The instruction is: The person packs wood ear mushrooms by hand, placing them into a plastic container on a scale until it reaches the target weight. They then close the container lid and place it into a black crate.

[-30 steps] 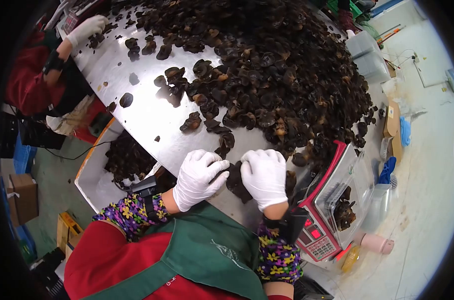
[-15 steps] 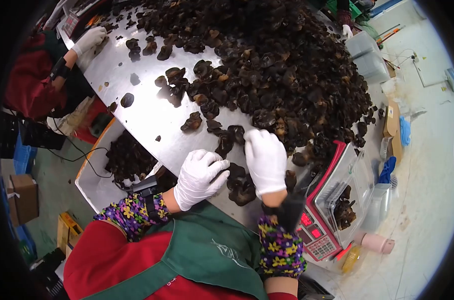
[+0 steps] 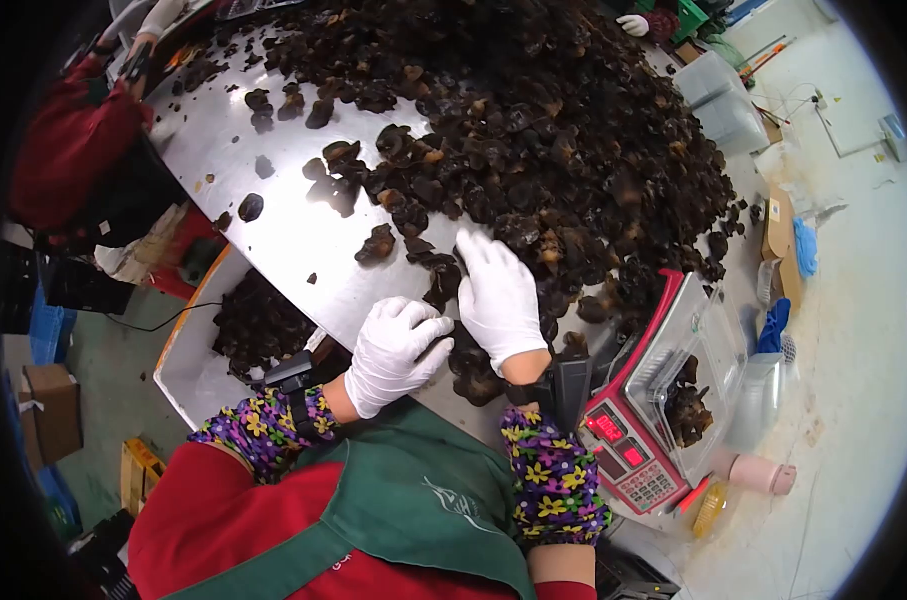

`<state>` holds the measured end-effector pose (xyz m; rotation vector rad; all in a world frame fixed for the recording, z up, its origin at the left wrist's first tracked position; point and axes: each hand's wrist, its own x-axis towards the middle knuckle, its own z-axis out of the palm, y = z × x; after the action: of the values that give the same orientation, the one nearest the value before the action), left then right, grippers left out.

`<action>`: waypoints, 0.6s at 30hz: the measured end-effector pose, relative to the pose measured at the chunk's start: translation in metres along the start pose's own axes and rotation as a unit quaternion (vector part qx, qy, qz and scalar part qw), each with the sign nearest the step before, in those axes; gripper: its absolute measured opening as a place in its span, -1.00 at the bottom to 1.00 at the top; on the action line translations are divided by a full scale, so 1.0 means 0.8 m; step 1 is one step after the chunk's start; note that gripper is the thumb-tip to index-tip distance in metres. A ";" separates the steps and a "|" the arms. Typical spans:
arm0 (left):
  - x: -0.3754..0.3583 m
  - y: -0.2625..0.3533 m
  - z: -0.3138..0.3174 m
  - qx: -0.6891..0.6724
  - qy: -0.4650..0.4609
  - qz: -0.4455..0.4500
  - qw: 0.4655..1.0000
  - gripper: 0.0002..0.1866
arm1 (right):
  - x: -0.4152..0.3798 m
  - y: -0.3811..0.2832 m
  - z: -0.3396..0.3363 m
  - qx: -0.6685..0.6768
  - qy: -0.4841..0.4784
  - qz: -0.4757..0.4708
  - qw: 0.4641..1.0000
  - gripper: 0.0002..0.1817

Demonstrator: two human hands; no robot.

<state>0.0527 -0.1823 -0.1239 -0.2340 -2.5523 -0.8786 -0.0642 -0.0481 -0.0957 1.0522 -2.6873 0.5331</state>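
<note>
White-gloved right hand (image 3: 498, 296) — flat, on mushrooms (image 3: 533, 150)

Steel table (image 3: 273, 215); big mushroom heap (image 3: 553, 130), red scale (image 3: 638, 430) on it.

You have one view only, from a camera worn on your head, so no second view shares any part of the scene. It looks forward and steeply down over your chest onto the bare stainless-steel table top (image 3: 273, 200), which runs diagonally from the upper left of the frame to the lower centre. The lens is a wide fisheye: a black circular border cuts off the frame corners, and straight edges bow outward. The view is close; your white-gloved left hand (image 3: 393, 350) and white-gloved right hand (image 3: 498, 295) sit just below frame centre.
</note>
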 end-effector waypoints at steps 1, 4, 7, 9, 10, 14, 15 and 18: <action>0.000 -0.001 0.000 -0.007 0.007 0.001 1.000 -0.75 | -0.006 0.000 0.001 0.058 -0.027 -0.007 0.998 -0.58; -0.004 -0.003 0.001 -0.027 0.027 -0.018 0.999 -0.74 | -0.038 -0.008 -0.027 0.059 -0.063 -0.009 0.996 -0.71; -0.005 -0.005 0.000 -0.047 0.029 -0.053 0.997 -0.62 | -0.067 -0.006 -0.064 0.069 -0.011 0.003 0.998 -0.68; 0.007 -0.008 -0.013 -0.026 0.056 -0.076 0.995 -0.50 | -0.090 0.004 -0.085 0.061 -0.005 0.061 0.996 -0.57; 0.014 -0.016 -0.016 -0.018 0.073 -0.090 0.993 -0.45 | -0.103 0.009 -0.088 0.043 0.011 0.109 0.993 -0.52; 0.042 -0.050 -0.017 0.031 0.076 -0.100 0.992 -0.40 | -0.127 0.029 -0.087 0.028 0.028 0.241 0.970 -0.36; 0.044 -0.051 -0.016 0.010 0.056 -0.108 0.993 -0.40 | -0.123 0.025 -0.086 0.026 0.028 0.248 0.968 -0.35; 0.039 -0.043 -0.015 -0.124 -0.044 -0.042 0.990 -0.42 | -0.122 0.032 -0.064 0.032 0.004 0.280 0.959 -0.33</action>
<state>0.0187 -0.2159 -0.1202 -0.2452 -2.5446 -1.2460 -0.0076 0.0498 -0.0863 0.2753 -2.9639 0.7138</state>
